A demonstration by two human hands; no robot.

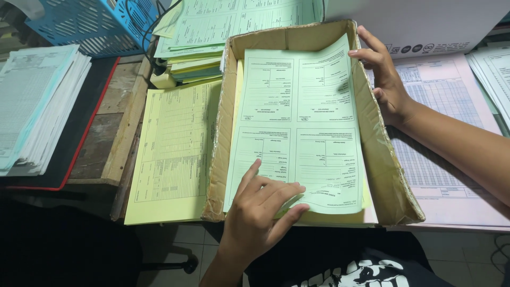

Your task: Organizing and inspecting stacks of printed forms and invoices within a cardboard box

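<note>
A shallow cardboard box (390, 175) rests at the desk's near edge. A stack of pale green printed forms (300, 114) lies inside it, with yellow sheets under them. My left hand (260, 207) rests on the near edge of the top green sheet, thumb tucked under its lower corner and fingers spread on top. My right hand (380, 74) reaches over the box's right wall, fingertips touching the far right corner of the same sheet, which curls up slightly.
A yellow form stack (170, 154) lies left of the box. More green and yellow forms (212, 32) are piled behind it beside a blue plastic basket (90, 24). White paper stacks (34, 106) lie far left. Pink forms (446, 127) lie under my right forearm.
</note>
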